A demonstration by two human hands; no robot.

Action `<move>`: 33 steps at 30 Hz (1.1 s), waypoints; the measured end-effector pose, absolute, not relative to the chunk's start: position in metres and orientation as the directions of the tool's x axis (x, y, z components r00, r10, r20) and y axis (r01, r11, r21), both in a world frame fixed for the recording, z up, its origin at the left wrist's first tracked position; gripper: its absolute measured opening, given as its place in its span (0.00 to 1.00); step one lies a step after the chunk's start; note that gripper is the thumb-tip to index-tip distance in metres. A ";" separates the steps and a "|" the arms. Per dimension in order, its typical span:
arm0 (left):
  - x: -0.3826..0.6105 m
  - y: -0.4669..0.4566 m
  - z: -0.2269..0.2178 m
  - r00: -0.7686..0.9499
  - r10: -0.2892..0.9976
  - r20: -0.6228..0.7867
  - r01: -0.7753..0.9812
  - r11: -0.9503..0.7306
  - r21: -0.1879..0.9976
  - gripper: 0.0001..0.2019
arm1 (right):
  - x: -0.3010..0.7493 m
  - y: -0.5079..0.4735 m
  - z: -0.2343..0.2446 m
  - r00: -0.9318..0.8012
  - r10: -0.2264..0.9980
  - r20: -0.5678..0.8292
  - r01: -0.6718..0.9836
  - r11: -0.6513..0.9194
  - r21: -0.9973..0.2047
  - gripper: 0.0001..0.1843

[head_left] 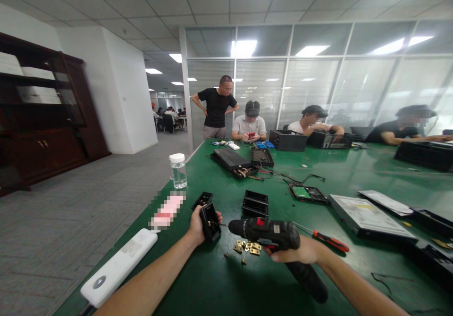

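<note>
1. A small black plastic housing (210,221) is held upright in the left hand (197,226), the grip closed around its side, just above the green worktop (219,287).
2. A black cordless electric screwdriver (269,233) with a red switch is grasped by the right hand (300,251); the grip is wrapped around its handle, and its thin bit is pointed at the open face of the housing, very near it or touching.
3. A few small brass parts (247,247) are scattered on the worktop just below the tool's nose, between the two hands.
4. A red-handled hand screwdriver (327,240) is laid on the worktop just behind the right hand.
5. A second black housing (255,203) is set on the worktop beyond the tool, and a third (202,198) is seen just behind the held one.
6. A white power strip (118,266) is placed at the worktop's left edge beside the left forearm; a label is borne on it, but its writing is too small to be read.
7. A clear bottle with a white cap (178,170) is stood near the left edge, farther back.
8. An opened device with a green circuit board (307,193) is laid farther back to the right, near a flat optical drive (368,217) whose label cannot be read.
9. Other people are seated at the far end of the worktop, one person standing beside them.
</note>
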State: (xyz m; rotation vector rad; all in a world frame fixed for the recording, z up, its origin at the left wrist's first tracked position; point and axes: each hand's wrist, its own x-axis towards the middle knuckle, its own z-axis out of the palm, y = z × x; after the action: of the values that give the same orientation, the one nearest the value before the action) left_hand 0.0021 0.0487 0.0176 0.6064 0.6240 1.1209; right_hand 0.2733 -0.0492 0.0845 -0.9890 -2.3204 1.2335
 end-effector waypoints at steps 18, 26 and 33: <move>0.001 0.051 0.015 0.309 0.940 -0.145 -0.617 0.314 0.722 0.22 | 0.270 -0.057 0.107 -0.701 0.705 -0.107 0.479 0.354 -0.803 0.13; 0.002 0.050 0.016 0.294 0.944 -0.149 -0.622 0.308 0.720 0.21 | 0.274 -0.048 0.087 -0.706 0.708 -0.029 0.420 0.384 -0.822 0.13; 0.002 0.052 0.014 0.292 0.946 -0.138 -0.613 0.296 0.732 0.23 | 0.278 -0.040 0.083 -0.730 0.673 -0.120 0.470 0.367 -0.803 0.17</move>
State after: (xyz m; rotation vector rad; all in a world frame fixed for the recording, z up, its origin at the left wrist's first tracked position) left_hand 0.0019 0.0522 0.0136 0.6265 0.6349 1.1346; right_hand 0.2778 -0.0398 0.0829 -1.0231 -2.3995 1.2930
